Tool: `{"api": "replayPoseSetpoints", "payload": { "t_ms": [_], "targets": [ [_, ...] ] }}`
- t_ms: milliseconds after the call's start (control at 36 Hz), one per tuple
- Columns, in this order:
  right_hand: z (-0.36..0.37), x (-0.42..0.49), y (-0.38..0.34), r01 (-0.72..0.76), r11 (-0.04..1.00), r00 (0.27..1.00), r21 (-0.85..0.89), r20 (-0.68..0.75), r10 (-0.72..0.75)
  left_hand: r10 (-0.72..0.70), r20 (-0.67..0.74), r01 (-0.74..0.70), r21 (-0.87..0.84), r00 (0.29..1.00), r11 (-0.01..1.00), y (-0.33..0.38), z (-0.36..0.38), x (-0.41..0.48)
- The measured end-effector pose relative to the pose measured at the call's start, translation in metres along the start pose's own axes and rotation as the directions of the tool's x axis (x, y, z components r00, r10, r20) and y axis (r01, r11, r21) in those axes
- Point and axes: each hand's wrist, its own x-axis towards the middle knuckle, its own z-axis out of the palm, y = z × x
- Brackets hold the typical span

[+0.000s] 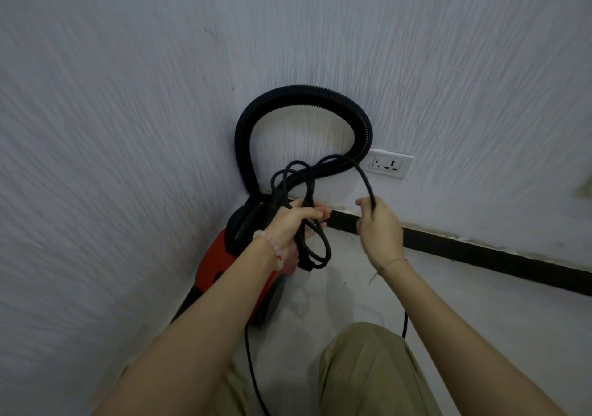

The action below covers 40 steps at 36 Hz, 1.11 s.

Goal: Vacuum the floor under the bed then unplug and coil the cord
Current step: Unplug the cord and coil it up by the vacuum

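Note:
A red and black vacuum cleaner stands in the room's corner, its ribbed black hose arching up against the wall. My left hand grips several loops of the black power cord in front of the vacuum. One strand of the cord arcs from those loops over to my right hand, which pinches it. More cord trails down past my right forearm and across the floor between my knees. The white wall socket to the right of the hose has nothing plugged into it.
Textured white walls meet in the corner behind the vacuum. A dark skirting board runs along the right wall's foot. The floor is pale. My knees in khaki trousers fill the lower middle.

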Motion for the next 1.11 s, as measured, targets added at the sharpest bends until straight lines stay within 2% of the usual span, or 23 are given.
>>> {"api": "replayPoseSetpoints", "payload": {
  "t_ms": [83, 167, 278, 389, 472, 528, 611, 695, 750, 834, 945, 1056, 1112],
  "targets": [
    [0.005, -0.001, 0.004, -0.092, 0.985, 0.984, -0.148, 0.136, 0.113, 0.044, -0.011, -0.044, 0.03, 0.999, 0.999, 0.003, -0.002, -0.001],
    [0.005, -0.007, 0.007, -0.085, 0.981, 0.94, -0.173, 0.313, 0.137, 0.054, -0.017, -0.052, 0.071, 0.998, 0.996, 0.004, -0.004, -0.002],
    [0.007, -0.019, 0.006, 0.114, 0.966, 0.899, -0.231, 0.438, -0.001, 0.039, 0.011, -0.04, 0.214, 0.999, 0.976, -0.002, 0.002, -0.006],
    [0.012, -0.026, 0.01, 0.363, 0.86, 0.84, -0.36, 0.526, -0.135, 0.003, 0.011, -0.006, 0.274, 1.0, 0.962, -0.009, 0.011, -0.005],
    [0.014, -0.022, 0.019, 0.438, 0.812, 0.805, -0.385, 0.571, -0.163, -0.006, 0.0, 0.006, 0.324, 1.0, 0.946, -0.013, 0.015, -0.003],
    [0.014, -0.022, 0.022, 0.46, 0.795, 0.785, -0.395, 0.6, -0.156, 0.043, -0.009, -0.037, 0.359, 0.999, 0.933, -0.018, 0.018, -0.002],
    [0.008, -0.024, 0.019, 0.39, 0.866, 0.803, -0.313, 0.575, -0.154, 0.121, -0.092, -0.085, 0.32, 0.988, 0.943, -0.023, 0.023, -0.001],
    [-0.008, -0.027, 0.015, 0.19, 0.977, 0.815, -0.094, 0.571, -0.103, 0.12, -0.213, -0.103, 0.088, 0.97, 0.991, -0.016, 0.019, 0.006],
    [-0.019, -0.029, 0.021, 0.045, 0.998, 0.805, 0.038, 0.59, -0.059, 0.1, -0.284, -0.133, -0.098, 0.954, 0.986, -0.005, 0.01, 0.013],
    [-0.03, -0.034, 0.04, -0.129, 0.985, 0.757, 0.113, 0.653, 0.025, 0.084, -0.27, -0.178, -0.345, 0.959, 0.922, 0.012, -0.007, 0.018],
    [-0.033, -0.046, 0.062, -0.237, 0.954, 0.678, 0.184, 0.734, 0.026, 0.124, -0.184, -0.201, -0.496, 0.975, 0.845, 0.021, -0.027, 0.021],
    [-0.036, -0.053, 0.076, -0.292, 0.893, 0.694, 0.341, 0.718, -0.047, 0.12, -0.178, -0.206, -0.618, 0.977, 0.758, 0.026, -0.039, 0.022],
    [-0.039, -0.052, 0.083, -0.381, 0.828, 0.694, 0.413, 0.719, -0.039, 0.109, -0.183, -0.206, -0.683, 0.977, 0.701, 0.029, -0.043, 0.02]
  ]
}}
